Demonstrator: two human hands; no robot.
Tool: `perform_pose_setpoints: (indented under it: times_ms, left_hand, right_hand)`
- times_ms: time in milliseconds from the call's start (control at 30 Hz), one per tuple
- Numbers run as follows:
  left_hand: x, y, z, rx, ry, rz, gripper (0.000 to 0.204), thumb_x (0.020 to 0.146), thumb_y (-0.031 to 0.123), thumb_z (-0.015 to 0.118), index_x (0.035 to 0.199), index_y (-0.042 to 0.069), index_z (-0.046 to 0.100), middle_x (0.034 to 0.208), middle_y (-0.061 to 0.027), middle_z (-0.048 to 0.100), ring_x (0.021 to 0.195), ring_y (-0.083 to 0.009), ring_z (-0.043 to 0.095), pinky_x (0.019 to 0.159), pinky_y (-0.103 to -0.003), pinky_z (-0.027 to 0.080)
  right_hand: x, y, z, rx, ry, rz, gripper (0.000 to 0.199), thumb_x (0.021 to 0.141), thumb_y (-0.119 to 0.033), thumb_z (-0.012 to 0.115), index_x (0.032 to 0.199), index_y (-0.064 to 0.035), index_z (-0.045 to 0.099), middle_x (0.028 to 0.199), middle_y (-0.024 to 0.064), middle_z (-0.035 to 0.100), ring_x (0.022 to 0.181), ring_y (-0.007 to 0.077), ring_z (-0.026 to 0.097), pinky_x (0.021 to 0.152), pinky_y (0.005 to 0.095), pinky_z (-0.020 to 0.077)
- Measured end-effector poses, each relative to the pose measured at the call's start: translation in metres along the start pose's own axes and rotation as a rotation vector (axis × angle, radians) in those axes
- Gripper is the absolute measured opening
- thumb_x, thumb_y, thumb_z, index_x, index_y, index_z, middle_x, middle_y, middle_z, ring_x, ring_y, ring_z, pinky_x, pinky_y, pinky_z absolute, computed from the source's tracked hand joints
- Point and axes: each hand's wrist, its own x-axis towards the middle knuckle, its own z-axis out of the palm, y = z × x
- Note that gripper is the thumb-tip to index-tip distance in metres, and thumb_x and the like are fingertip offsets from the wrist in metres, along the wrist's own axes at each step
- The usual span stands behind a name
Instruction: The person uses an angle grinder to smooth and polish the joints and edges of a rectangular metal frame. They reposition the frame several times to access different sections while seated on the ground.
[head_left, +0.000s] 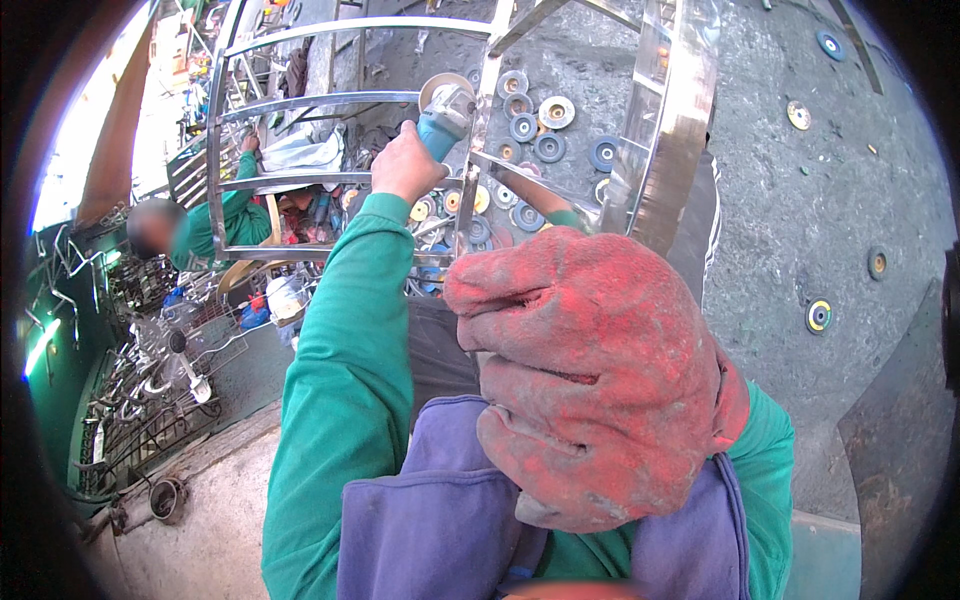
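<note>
My bare left hand [406,165] reaches forward and grips the blue body of an angle grinder [440,125]. The grinder's disc lies by an upright bar of a polished metal frame [470,180], close to a crossbar; whether they touch I cannot tell. Near the camera, my right hand [600,375] wears a thick, worn red glove and is raised in front of my chest. Its fingers are curled in, so anything inside is hidden. The glove also covers part of the frame. Behind the frame shows a strip of forearm with green sleeve [565,217], perhaps a reflection.
Several grinding discs [550,147] lie on the grey floor [770,200] beyond and right of the frame. At the left, a co-worker in a green sleeve [205,230] sits low. Metal parts [150,390] are heaped at the lower left. A wide curved metal piece [668,130] rises at right.
</note>
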Motion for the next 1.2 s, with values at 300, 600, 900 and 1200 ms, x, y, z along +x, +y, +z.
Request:
perform_pose_setpoints:
  times_ms: [300, 600, 900, 1200]
  left_hand:
    - [-0.002, -0.004, -0.001, 0.024, -0.037, 0.005, 0.066, 0.076, 0.033, 0.088, 0.126, 0.002, 0.056, 0.115, -0.0274, 0.076, 0.11, -0.044, 0.075, 0.097, -0.052, 0.059]
    - [-0.005, -0.006, 0.004, -0.004, -0.002, 0.042, 0.071, 0.073, 0.035, 0.092, 0.125, 0.002, 0.056, 0.116, -0.0297, 0.075, 0.112, -0.0475, 0.073, 0.097, -0.055, 0.058]
    - [0.04, 0.005, -0.024, -0.076, 0.061, 0.024, 0.07, 0.073, 0.037, 0.091, 0.123, 0.0, 0.06, 0.12, -0.0314, 0.074, 0.116, -0.0465, 0.072, 0.101, -0.054, 0.057]
    - [0.105, 0.041, -0.059, 0.033, 0.048, 0.023, 0.077, 0.073, 0.036, 0.09, 0.135, 0.002, 0.06, 0.13, -0.0244, 0.074, 0.123, -0.0392, 0.072, 0.108, -0.047, 0.056]
  right_hand:
    - [0.002, 0.006, 0.007, -0.005, 0.024, -0.019, 0.038, 0.056, -0.013, 0.032, 0.071, 0.0053, 0.062, 0.069, 0.0158, 0.062, 0.072, 0.0337, 0.069, 0.081, 0.0547, 0.0639]
    - [-0.012, -0.001, -0.011, -0.028, -0.257, 0.0, 0.037, 0.053, -0.013, 0.031, 0.067, 0.005, 0.06, 0.068, 0.0165, 0.06, 0.07, 0.0341, 0.068, 0.08, 0.0545, 0.0637]
    - [-0.004, 0.015, -0.006, 0.024, -0.184, -0.143, 0.034, 0.049, -0.014, 0.029, 0.062, 0.0041, 0.055, 0.061, 0.0164, 0.052, 0.062, 0.0342, 0.063, 0.075, 0.0529, 0.061]
    - [-0.018, 0.008, -0.013, 0.042, -0.259, -0.066, 0.037, 0.049, -0.013, 0.029, 0.064, 0.0062, 0.057, 0.064, 0.0178, 0.055, 0.064, 0.0347, 0.063, 0.076, 0.0545, 0.0619]
